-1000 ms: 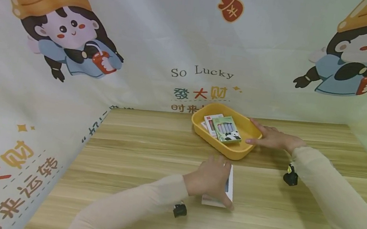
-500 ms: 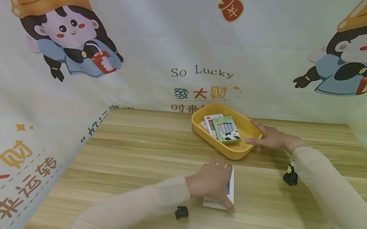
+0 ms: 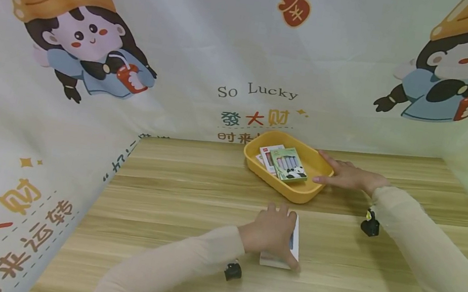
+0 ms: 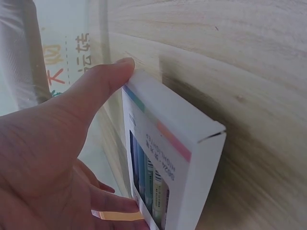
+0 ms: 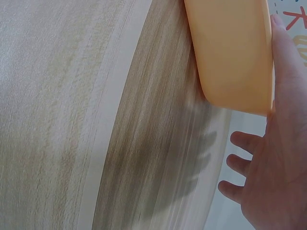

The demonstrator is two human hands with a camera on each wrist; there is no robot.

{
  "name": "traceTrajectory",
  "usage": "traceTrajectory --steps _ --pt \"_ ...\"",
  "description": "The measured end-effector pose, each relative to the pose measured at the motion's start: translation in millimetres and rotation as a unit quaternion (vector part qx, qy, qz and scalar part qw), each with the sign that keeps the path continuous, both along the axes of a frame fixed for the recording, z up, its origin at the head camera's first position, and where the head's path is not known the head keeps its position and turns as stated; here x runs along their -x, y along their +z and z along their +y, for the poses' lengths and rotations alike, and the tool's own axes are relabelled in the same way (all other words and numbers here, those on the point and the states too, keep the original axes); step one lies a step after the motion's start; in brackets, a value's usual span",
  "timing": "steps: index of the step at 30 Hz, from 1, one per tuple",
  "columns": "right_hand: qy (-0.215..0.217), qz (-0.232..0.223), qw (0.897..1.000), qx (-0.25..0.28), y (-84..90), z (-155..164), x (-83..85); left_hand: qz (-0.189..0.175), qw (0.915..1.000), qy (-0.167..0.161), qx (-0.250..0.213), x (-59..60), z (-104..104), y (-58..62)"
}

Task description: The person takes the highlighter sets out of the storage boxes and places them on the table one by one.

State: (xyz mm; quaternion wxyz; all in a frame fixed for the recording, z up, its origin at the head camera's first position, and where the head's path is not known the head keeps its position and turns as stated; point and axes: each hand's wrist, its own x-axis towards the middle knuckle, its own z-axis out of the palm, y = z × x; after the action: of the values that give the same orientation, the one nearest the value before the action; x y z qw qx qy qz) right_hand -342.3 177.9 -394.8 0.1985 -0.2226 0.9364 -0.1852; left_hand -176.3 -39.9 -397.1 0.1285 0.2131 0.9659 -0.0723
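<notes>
On the wooden table lies a white box of coloured pens, a little nearer to me than the yellow tray. My left hand covers and grips it. In the left wrist view the thumb presses one long edge of the white box, and fingers curl under the other side. My right hand lies flat beside the tray's right wall, thumb touching it. The right wrist view shows the tray against that hand. Inside the tray lie a green panda box and a white box.
Printed cloth with cartoon figures closes off the table at the left, back and right. Bare wooden tabletop stretches left of the tray and in front of both arms. A small black camera hangs at each wrist.
My left hand and the white box have shifted slightly toward me and to the right. The right hand and the tray have stayed put.
</notes>
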Motion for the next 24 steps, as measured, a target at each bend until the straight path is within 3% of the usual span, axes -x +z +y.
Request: traceTrajectory --steps 24 --pt "0.001 0.002 1.0 0.008 -0.5 1.4 0.2 -0.004 1.0 0.003 0.006 -2.6 4.2 -3.8"
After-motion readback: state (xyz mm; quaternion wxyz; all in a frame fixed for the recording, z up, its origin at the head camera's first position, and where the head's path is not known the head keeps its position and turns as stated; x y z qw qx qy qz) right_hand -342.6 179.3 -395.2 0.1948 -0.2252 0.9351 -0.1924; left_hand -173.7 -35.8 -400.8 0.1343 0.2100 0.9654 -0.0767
